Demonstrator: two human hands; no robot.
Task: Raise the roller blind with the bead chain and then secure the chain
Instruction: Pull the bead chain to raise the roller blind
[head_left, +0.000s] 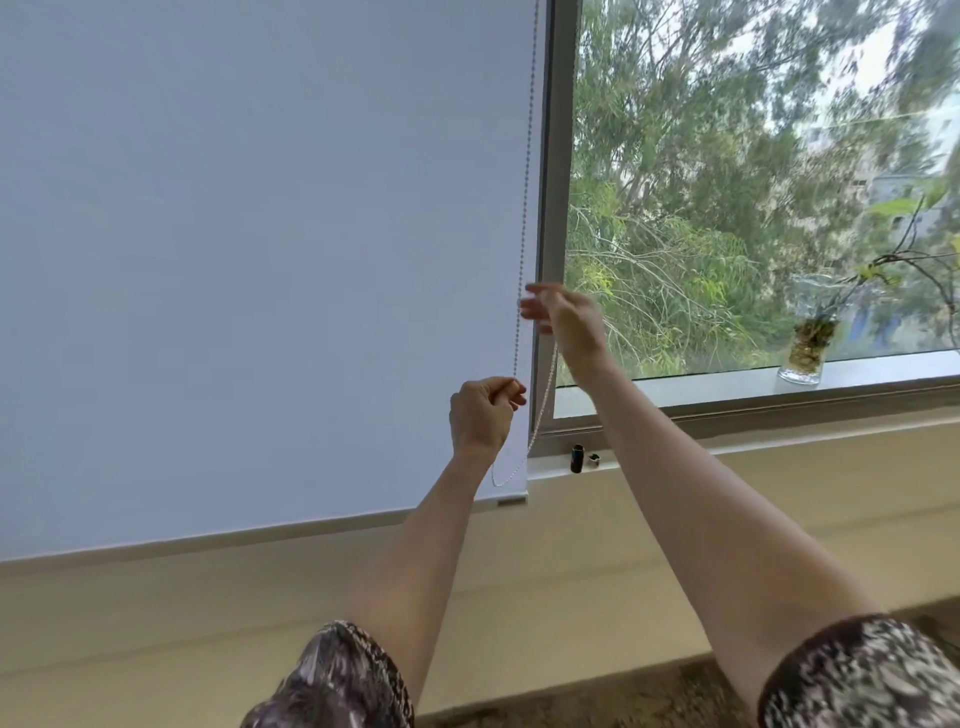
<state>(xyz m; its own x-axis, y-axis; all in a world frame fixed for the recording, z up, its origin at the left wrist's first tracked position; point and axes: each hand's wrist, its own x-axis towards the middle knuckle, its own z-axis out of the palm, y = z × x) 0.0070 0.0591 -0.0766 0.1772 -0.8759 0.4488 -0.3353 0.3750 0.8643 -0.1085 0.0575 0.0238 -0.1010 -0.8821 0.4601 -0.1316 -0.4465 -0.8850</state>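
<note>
No writing shows. The left hand (480, 413) pinches the bead chain (523, 208); its loop hangs below that grip. The right hand (566, 319) is motion-blurred, so its grip on the chain cannot be told.

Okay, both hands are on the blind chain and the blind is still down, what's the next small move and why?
Probably pull the strand pinched in the left hand straight down. The roller blind hangs fully lowered, its bottom bar near the sill, and the bead chain runs taut from that pinch up along the blind's edge. The right hand, blurred, seems to hold the other strand higher, ready for the following pull.
</note>
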